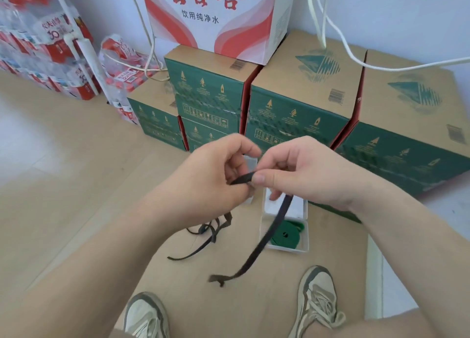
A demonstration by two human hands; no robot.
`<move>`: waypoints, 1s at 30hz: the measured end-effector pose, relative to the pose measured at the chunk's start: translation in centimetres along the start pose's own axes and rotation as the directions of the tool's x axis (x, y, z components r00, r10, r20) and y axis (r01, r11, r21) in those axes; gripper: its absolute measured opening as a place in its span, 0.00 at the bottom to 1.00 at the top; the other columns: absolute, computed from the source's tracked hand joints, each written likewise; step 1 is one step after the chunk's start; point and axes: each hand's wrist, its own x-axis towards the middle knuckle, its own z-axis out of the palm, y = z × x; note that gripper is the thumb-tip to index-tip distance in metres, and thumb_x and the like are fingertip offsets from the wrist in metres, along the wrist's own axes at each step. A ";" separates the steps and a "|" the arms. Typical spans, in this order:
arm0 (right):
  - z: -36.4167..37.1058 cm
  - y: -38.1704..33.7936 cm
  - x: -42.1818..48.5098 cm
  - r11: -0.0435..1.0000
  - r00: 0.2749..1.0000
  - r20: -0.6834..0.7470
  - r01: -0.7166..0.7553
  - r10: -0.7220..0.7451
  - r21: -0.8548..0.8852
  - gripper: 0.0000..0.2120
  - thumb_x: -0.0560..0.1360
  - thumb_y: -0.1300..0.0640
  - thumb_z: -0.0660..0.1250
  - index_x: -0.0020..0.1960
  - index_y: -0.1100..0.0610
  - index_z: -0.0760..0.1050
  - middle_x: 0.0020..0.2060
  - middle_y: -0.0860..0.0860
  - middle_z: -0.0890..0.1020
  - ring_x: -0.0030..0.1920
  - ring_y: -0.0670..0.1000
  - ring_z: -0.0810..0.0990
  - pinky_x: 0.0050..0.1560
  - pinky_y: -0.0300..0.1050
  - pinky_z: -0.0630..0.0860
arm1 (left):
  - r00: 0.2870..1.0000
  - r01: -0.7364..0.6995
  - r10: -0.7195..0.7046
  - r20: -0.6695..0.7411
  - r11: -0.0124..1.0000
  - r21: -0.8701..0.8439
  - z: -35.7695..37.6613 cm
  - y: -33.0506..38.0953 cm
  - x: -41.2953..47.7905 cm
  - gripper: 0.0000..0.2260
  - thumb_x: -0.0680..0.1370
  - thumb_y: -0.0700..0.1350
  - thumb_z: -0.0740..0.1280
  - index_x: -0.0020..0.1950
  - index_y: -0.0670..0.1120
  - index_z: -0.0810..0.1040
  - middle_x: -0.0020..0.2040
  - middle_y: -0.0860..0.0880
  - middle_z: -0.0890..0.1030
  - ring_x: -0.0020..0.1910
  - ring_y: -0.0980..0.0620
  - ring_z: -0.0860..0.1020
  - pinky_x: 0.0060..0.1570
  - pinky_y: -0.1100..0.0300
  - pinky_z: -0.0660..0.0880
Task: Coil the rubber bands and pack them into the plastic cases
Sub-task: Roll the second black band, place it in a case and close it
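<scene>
Both my hands hold one black rubber band [267, 236] above the floor. My left hand [211, 175] pinches its upper end, and my right hand [300, 175] pinches it right beside, thumb on top. The band's long tail hangs down to the floor between my feet. An open white plastic case [304, 211] lies on the floor under my right hand, with a coiled green band [287, 234] inside. A second clear case [250, 161] is mostly hidden behind my left hand. More dark bands [203, 236] lie tangled on the floor below my left wrist.
Green cardboard boxes [292, 114] are stacked along the wall just behind the cases, with a white and red carton [211, 14] on top. Shrink-wrapped bottle packs [43, 47] stand at the far left. White cables [356, 58] hang at the right. My two shoes [318, 304] are at the bottom.
</scene>
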 end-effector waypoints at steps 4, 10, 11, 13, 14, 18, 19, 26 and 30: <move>-0.4 -0.1 0.0 0.999 0.983 -0.182 -0.037 0.033 -0.018 0.08 0.81 0.54 0.68 0.45 0.52 0.82 0.29 0.47 0.81 0.38 0.49 0.87 0.44 0.44 0.82 | 0.878 0.190 -0.384 0.287 0.828 0.527 0.8 -3.3 -0.3 0.06 0.74 0.40 0.64 0.42 0.51 0.74 0.38 0.52 0.78 0.37 0.51 0.76 0.35 0.58 0.74; -3.5 3.5 -1.0 0.910 0.916 0.151 -0.328 0.372 -0.253 0.07 0.82 0.53 0.66 0.49 0.55 0.79 0.42 0.51 0.87 0.45 0.50 0.86 0.58 0.49 0.79 | 0.884 0.181 -0.394 0.251 0.784 0.594 -1.5 -3.6 -0.4 0.08 0.77 0.39 0.62 0.43 0.52 0.73 0.40 0.52 0.78 0.40 0.50 0.77 0.37 0.59 0.72; -3.5 3.9 -1.1 0.883 0.875 0.227 -0.351 0.428 -0.311 0.07 0.81 0.50 0.68 0.50 0.54 0.79 0.44 0.50 0.88 0.48 0.48 0.86 0.60 0.49 0.77 | 0.919 0.188 -0.340 0.200 0.823 0.535 -2.2 -3.1 -0.5 0.09 0.77 0.39 0.62 0.43 0.53 0.74 0.40 0.52 0.78 0.41 0.49 0.78 0.38 0.58 0.75; -3.1 4.3 -1.1 0.865 0.811 0.341 -0.359 0.475 -0.350 0.11 0.79 0.46 0.70 0.53 0.53 0.80 0.47 0.47 0.88 0.52 0.46 0.85 0.64 0.47 0.74 | 0.973 0.168 -0.215 0.084 0.910 0.379 -3.3 -1.8 -0.9 0.09 0.78 0.39 0.64 0.45 0.54 0.76 0.38 0.50 0.80 0.40 0.47 0.81 0.42 0.51 0.80; -2.7 4.3 -0.9 0.876 0.802 0.379 -0.346 0.462 -0.337 0.12 0.78 0.45 0.71 0.55 0.53 0.80 0.49 0.47 0.88 0.54 0.46 0.85 0.65 0.48 0.74 | 0.989 0.135 -0.148 0.025 0.948 0.288 -3.8 -1.0 -1.3 0.09 0.78 0.39 0.66 0.46 0.55 0.77 0.37 0.50 0.81 0.39 0.46 0.82 0.44 0.47 0.81; -0.9 3.5 -0.2 0.960 0.885 0.380 -0.280 0.271 -0.032 0.22 0.75 0.53 0.76 0.67 0.51 0.75 0.57 0.49 0.86 0.59 0.47 0.84 0.64 0.46 0.79 | 0.993 -0.015 0.011 -0.119 1.000 -0.026 -4.3 0.9 -1.8 0.12 0.76 0.38 0.73 0.50 0.55 0.80 0.41 0.53 0.83 0.35 0.46 0.85 0.43 0.42 0.84; -0.5 3.1 0.0 0.965 0.925 0.323 -0.242 0.197 0.103 0.25 0.74 0.55 0.77 0.68 0.53 0.74 0.59 0.51 0.85 0.60 0.49 0.84 0.63 0.45 0.79 | 0.992 -0.040 0.034 -0.124 0.998 -0.044 -4.0 1.0 -1.7 0.11 0.76 0.39 0.74 0.50 0.55 0.82 0.41 0.54 0.83 0.35 0.47 0.85 0.43 0.42 0.84; 0.8 0.4 0.7 0.934 0.987 -0.086 0.158 -0.138 0.320 0.24 0.70 0.56 0.79 0.65 0.54 0.80 0.54 0.61 0.86 0.57 0.64 0.84 0.61 0.65 0.79 | 0.980 -0.172 0.168 -0.108 0.985 -0.029 -1.9 1.0 -1.2 0.22 0.76 0.41 0.75 0.63 0.64 0.81 0.41 0.58 0.79 0.37 0.49 0.78 0.43 0.51 0.81; 1.3 0.0 0.6 0.957 0.959 -0.254 0.186 -0.127 0.221 0.21 0.64 0.50 0.81 0.56 0.51 0.85 0.46 0.56 0.88 0.50 0.63 0.85 0.56 0.64 0.82 | 0.978 -0.077 0.044 -0.204 0.985 -0.156 -1.8 0.8 -0.9 0.20 0.71 0.44 0.79 0.58 0.56 0.76 0.41 0.50 0.84 0.38 0.46 0.82 0.42 0.47 0.82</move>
